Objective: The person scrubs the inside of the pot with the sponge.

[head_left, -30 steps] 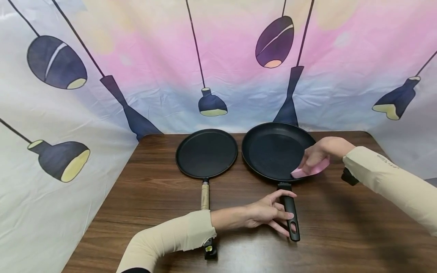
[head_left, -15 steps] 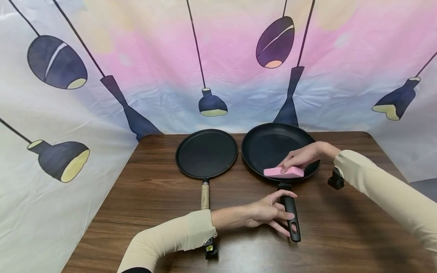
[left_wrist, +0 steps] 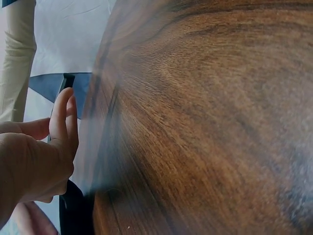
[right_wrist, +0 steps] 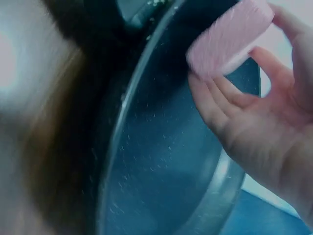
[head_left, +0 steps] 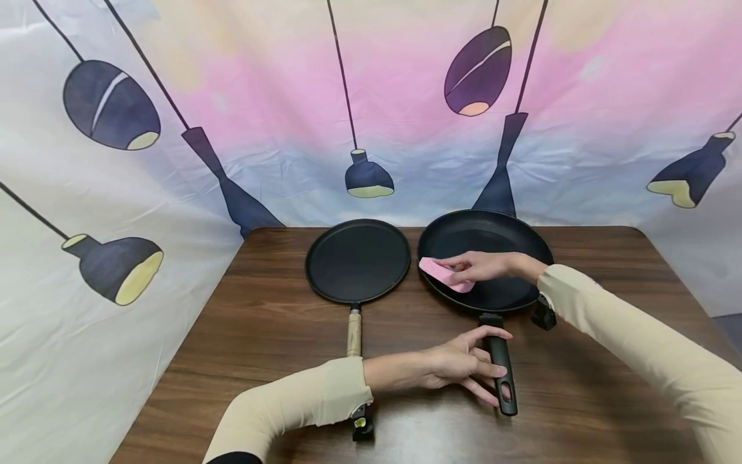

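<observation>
A pink sponge (head_left: 443, 275) is held between the thumb and fingers of my right hand (head_left: 484, 266), at the left inner side of the black frying pan (head_left: 493, 233). In the right wrist view the sponge (right_wrist: 230, 41) looks blurred, with the pan's rim and inside surface (right_wrist: 161, 161) below the hand. My left hand (head_left: 464, 362) grips the pan's black handle (head_left: 502, 370) from the left, thumb and fingers on either side of it. The left wrist view shows the left hand (left_wrist: 44, 156) around the handle, which is mostly hidden there.
Left of the frying pan lies a flat black pan (head_left: 358, 261) with a wooden handle (head_left: 354, 334), partly covered by the left forearm. Both pans rest on a brown wooden table (head_left: 278, 322). A cloth backdrop (head_left: 290, 96) with printed lamps hangs behind the table's far edge.
My right hand has swept the sponge from the pan's right side along the near inner edge to its left side. The left hand stays on the handle. The head view has shifted slightly.
</observation>
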Available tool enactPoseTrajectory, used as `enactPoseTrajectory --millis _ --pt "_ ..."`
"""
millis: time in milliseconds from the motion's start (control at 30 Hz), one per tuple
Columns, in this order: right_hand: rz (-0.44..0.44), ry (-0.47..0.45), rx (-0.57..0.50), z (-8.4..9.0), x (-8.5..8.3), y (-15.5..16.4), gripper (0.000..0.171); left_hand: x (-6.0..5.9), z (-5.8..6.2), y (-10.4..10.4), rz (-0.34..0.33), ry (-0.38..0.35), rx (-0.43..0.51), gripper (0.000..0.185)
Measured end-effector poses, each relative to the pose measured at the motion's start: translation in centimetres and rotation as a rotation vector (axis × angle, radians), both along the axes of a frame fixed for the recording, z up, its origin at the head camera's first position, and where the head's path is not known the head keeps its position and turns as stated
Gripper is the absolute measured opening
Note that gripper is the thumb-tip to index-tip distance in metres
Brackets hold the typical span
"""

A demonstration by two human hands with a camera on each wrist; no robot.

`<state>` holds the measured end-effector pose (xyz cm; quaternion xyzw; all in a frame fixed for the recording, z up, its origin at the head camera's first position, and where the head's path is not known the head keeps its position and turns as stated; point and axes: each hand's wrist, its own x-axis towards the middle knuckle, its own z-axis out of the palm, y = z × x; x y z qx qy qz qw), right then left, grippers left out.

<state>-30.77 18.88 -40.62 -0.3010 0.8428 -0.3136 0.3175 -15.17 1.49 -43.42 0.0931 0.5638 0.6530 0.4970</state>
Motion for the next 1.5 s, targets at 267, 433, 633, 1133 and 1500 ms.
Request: enactPoseTrajectory --millis 267,433,633,1133,1500 --pt "0.058 0.45 0.11 -0.4 0.4 0.1 0.064 0.0 0.0 0.1 0.0 -0.004 -0.008 0.057" --pt "0.122 0.738 0.112 -1.7 0.2 0.3 0.055 0.3 0.0 0.2 -0.009 -0.016 -0.011 0.056" --pt "0.132 0.957 0.167 -2.0 -1.4 -0.1 0.055 0.6 0.1 0.3 -0.026 -0.01 0.0 0.056" --pt "-0.071 1.03 0.653 0.0 -4.7 1.6 0.065 0.5 0.6 0.7 -0.054 -0.001 0.025 0.058" --pt "-0.147 0.97 0.823 2.1 -4.5 4.3 0.058 0.3 0.6 0.8 -0.027 0.011 0.027 0.058"
